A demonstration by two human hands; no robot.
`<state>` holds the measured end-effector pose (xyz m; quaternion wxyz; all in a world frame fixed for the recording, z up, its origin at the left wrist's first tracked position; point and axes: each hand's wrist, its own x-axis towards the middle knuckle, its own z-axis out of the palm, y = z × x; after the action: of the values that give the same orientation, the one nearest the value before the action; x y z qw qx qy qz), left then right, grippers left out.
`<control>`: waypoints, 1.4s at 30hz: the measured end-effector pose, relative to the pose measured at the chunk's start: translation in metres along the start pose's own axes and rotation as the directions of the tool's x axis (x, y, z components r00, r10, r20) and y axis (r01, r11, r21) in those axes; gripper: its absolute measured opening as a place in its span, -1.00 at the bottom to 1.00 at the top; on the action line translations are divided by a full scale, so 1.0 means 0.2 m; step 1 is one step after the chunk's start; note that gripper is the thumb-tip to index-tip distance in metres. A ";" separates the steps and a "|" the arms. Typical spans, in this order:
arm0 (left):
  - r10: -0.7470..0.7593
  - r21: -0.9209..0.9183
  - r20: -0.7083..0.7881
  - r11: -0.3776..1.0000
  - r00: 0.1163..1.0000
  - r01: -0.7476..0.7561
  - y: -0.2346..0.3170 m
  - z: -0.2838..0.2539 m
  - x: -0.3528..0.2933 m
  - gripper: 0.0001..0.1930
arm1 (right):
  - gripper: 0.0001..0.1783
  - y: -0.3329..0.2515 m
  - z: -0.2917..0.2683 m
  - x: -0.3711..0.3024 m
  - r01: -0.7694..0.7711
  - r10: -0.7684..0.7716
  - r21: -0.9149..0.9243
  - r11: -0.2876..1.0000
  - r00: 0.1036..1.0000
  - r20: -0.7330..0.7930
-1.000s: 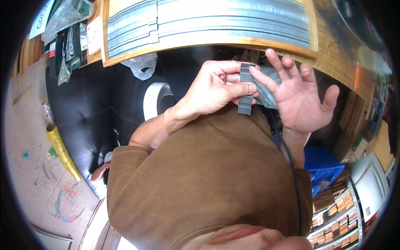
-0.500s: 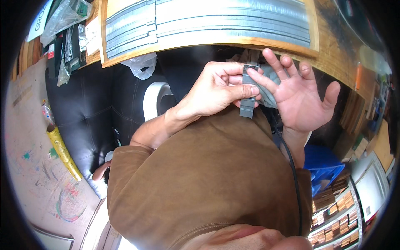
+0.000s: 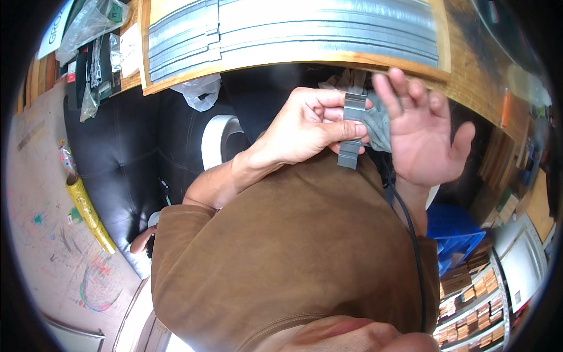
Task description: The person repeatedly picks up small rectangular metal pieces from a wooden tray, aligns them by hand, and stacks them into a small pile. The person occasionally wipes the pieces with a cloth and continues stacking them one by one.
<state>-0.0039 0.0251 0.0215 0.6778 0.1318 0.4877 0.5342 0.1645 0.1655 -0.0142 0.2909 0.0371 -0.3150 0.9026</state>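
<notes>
My left hand [image 3: 299,129] is closed on a short stack of thin grey metal-looking strips [image 3: 355,107], pinched between thumb and fingers. The strips stand roughly upright over my lap, slightly fanned at their lower end; their exact kind is unclear. Just to their right, my right hand [image 3: 423,138] is raised, palm showing and fingers stretched out, with nothing in it. A small gap lies between its fingers and the strips. Ahead of both hands, a wooden tray [image 3: 443,53] on the table holds long rows of similar grey strips [image 3: 328,38].
Grey-green cloth [image 3: 378,132] shows behind the hands. A white plastic bag [image 3: 201,94] hangs below the table edge at left, near a black padded seat [image 3: 111,158]. A black cable [image 3: 414,246] runs down my right side, beside a blue plastic container [image 3: 457,234].
My right hand has moved slightly right, its index finger coming away from the top of the strips. The strips' upper faces now show more fully. My left hand stays in place.
</notes>
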 end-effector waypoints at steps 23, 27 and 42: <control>-0.154 -0.059 0.197 0.984 0.968 0.169 -0.17 -0.13 0.14 -0.75 | 0.15 0.10 0.02 -0.05 0.028 0.217 -0.982 0.189 0.974 0.069; -0.209 0.020 0.076 0.978 0.975 0.208 -0.17 -0.14 0.21 -0.74 | 0.00 -0.13 -0.04 -0.10 -0.164 0.146 -0.986 0.009 0.976 -0.161; -0.144 0.151 0.113 0.980 0.983 0.127 -0.52 0.05 0.56 -0.77 | -0.75 -0.27 -0.41 -0.47 -0.389 0.120 -0.753 0.531 0.914 -0.388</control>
<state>0.0614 0.0836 -0.1056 0.7302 0.1792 0.4899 0.4412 0.2825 0.2014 -0.0743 0.1809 -0.2802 -0.6510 0.6819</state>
